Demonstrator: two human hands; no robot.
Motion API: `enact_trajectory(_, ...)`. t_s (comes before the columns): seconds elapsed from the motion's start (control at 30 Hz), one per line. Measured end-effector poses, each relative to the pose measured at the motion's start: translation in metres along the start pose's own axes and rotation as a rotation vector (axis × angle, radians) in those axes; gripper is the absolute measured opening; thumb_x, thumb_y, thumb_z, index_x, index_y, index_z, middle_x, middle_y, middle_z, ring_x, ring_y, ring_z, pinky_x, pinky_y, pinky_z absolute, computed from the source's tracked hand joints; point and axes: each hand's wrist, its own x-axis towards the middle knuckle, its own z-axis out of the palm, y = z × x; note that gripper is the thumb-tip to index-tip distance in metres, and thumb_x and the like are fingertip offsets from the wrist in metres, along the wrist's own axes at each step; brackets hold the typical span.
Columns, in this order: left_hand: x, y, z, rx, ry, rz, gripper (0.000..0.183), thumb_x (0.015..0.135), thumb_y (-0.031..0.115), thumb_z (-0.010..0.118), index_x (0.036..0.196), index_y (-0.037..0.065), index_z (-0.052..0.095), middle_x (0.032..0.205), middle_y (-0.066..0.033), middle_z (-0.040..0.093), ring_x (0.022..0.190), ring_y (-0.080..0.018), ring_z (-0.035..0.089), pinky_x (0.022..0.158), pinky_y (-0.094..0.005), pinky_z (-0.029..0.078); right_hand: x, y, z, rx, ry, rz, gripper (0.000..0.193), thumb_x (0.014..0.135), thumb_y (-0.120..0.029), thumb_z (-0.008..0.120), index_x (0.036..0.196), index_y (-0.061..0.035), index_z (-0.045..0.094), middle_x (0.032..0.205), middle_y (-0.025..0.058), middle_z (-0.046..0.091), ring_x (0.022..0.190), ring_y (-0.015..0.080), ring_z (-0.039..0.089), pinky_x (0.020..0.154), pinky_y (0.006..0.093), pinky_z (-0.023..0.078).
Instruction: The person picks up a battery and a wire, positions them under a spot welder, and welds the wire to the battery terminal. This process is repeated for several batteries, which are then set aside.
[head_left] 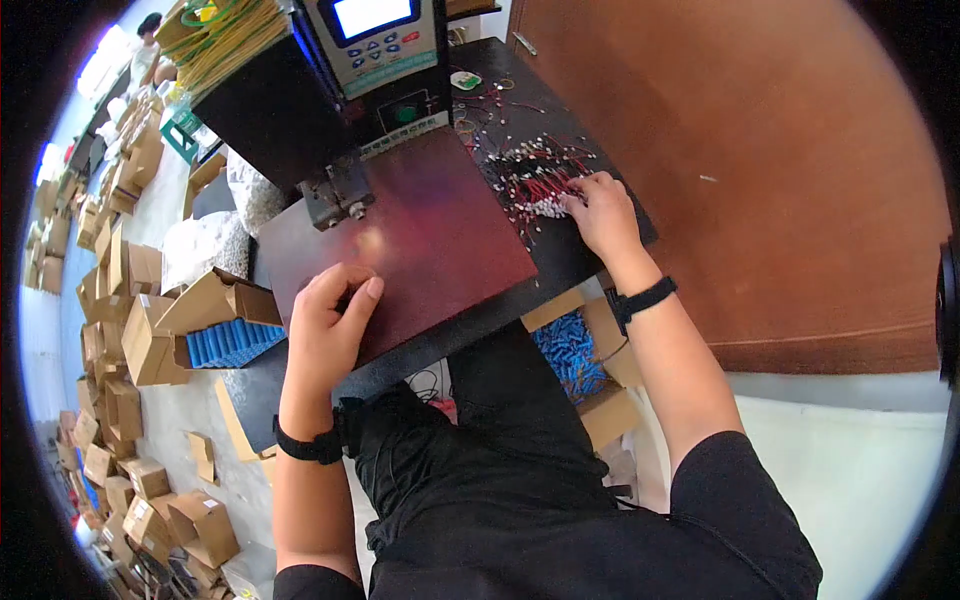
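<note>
My right hand [602, 212] reaches into a pile of red and black wire leads with small white connectors [545, 190] on the black table. Thumb and fingers close on leads at the pile's right side; how many they grip is hidden. My left hand [332, 312] rests at the near left part of a reddish-brown board [450, 230]. Its fingers curl toward the thumb in a loose pinch, with nothing visible in them. Beyond that hand, a metal welding head [338, 195] juts from a black machine with a lit screen and buttons [388, 45].
An opened carton of blue cylindrical cells [235, 342] stands left of the board. Below the table's right side, another carton holds loose blue cells [570, 350]. White bags [205, 250] and many cardboard boxes [205, 525] lie left. A brown panel [760, 190] borders the right.
</note>
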Motion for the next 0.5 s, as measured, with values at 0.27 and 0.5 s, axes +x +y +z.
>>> enact_trajectory(0.27, -0.004, 0.006, -0.006, 0.018, 0.004, 0.026, 0.013, 0.089, 0.013, 0.07, 0.09, 0.001, 0.067, 0.084, -0.011, 0.067, 0.082, -0.0285, 0.062, 0.077, -0.0374, 0.047, 0.031, -0.017, -0.025, -0.015, 0.027, -0.112, 0.013, 0.085, -0.022, 0.071, 0.091, -0.0128, 0.077, 0.1, 0.0082, 0.069, 0.098, 0.0322, 0.064, 0.084, 0.0456, 0.051)
enact_trajectory(0.5, -0.001, 0.003, -0.004, 0.081, -0.007, 0.111, 0.013, 0.088, 0.014, 0.07, 0.09, 0.001, 0.067, 0.088, -0.0115, 0.068, 0.086, -0.031, 0.063, 0.081, -0.0386, 0.047, 0.048, -0.023, -0.062, 0.01, 0.102, -0.164, 0.014, 0.088, -0.017, 0.07, 0.094, -0.0052, 0.076, 0.101, 0.0102, 0.07, 0.098, 0.0314, 0.063, 0.087, 0.0395, 0.05)
